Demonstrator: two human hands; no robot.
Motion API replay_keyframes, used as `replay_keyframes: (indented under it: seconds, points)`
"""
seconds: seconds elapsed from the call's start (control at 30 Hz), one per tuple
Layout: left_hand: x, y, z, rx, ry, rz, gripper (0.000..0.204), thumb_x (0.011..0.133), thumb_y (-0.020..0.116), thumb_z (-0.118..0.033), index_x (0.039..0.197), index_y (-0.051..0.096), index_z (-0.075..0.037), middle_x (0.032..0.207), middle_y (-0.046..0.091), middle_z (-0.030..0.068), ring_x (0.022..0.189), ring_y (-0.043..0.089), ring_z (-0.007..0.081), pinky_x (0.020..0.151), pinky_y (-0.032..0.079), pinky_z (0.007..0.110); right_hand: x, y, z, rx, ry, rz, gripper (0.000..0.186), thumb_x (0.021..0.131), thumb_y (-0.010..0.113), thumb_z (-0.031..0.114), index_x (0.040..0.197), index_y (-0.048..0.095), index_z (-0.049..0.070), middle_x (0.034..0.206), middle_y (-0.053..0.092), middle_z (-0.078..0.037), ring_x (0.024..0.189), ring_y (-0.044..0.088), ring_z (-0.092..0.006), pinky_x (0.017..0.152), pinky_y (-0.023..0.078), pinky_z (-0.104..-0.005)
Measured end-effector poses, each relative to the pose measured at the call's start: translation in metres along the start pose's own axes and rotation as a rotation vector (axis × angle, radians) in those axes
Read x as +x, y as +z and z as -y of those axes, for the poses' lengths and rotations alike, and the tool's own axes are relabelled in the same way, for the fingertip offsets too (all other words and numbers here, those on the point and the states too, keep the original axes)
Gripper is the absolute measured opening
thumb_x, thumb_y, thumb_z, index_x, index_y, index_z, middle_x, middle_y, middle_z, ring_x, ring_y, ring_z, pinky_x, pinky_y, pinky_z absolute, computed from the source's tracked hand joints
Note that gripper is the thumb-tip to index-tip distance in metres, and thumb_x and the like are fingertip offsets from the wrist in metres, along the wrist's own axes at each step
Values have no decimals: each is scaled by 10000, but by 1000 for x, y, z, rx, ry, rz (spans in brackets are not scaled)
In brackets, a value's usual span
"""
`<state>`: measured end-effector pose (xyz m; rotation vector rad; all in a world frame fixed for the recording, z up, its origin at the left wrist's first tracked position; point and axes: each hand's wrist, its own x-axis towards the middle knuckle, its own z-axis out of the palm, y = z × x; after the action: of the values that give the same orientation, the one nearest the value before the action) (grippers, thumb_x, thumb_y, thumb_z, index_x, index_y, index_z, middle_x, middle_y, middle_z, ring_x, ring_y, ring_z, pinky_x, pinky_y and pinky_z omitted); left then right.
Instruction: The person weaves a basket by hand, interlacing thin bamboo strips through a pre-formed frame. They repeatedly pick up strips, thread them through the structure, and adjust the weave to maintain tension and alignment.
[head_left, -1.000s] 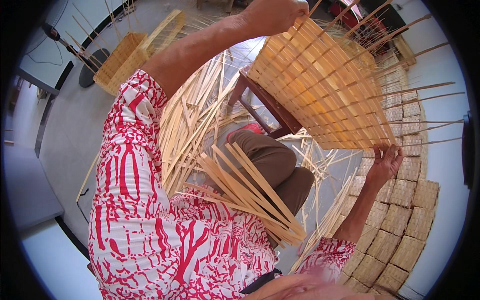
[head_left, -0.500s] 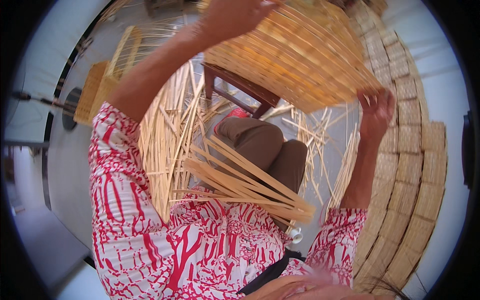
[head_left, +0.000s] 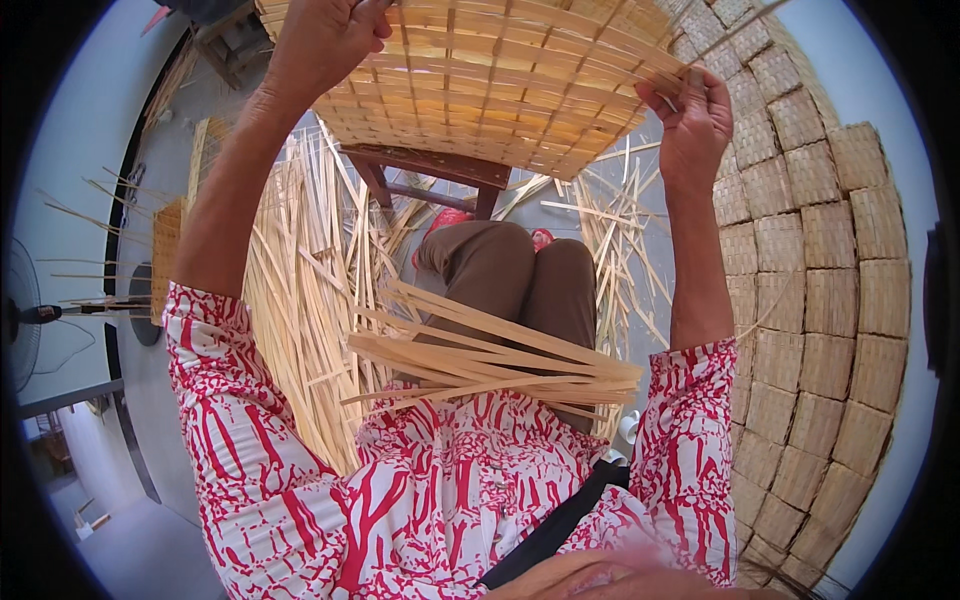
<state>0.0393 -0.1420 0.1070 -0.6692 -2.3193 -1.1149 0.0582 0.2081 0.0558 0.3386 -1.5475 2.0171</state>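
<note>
Woven bamboo basket (head_left: 490, 80) looks light, stiff, springy; I grip its rim, left hand (head_left: 325, 40) closed, right hand (head_left: 690, 120) pinching loose strips; hold edges.

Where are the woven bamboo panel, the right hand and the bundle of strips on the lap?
woven bamboo panel (head_left: 480, 85), head view, middle of the weave.
right hand (head_left: 695, 125), head view, the palm.
bundle of strips (head_left: 490, 360), head view, middle of the bundle.

Woven basket (head_left: 480, 80) now higher, right hand (head_left: 695, 125) on its edge
</note>
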Motion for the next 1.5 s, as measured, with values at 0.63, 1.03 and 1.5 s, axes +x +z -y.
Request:
replay_keyframes:
  seconds: [0.63,1.03,1.5]
  points:
    - [-2,-6,34,40,-13,83,135,974,492,-113,944,579,-13,614,605,89,501,626,159,463,515,298,15,2,-15,-158,209,166,237,1027,524,269,1156,548,72,1007,616,-53,858,644,-174,734,614,-370]
    - [2,0,26,161,34,-8,126,972,502,-118,975,581,-21,645,636,114,552,660,174,510,524,314,24,-2,-23,-161,145,92,183,993,590,256,1060,601,87,894,651,-66,795,656,-198,742,590,-372]
    - [-68,-18,171,-9,-13,-669,393,917,712,-304,1183,592,-40,775,673,54,688,612,124,643,513,300,-30,79,55,-1173,-945,546,342,978,559,119,1302,535,13,1284,580,-154,1179,556,-310,984,446,-402]
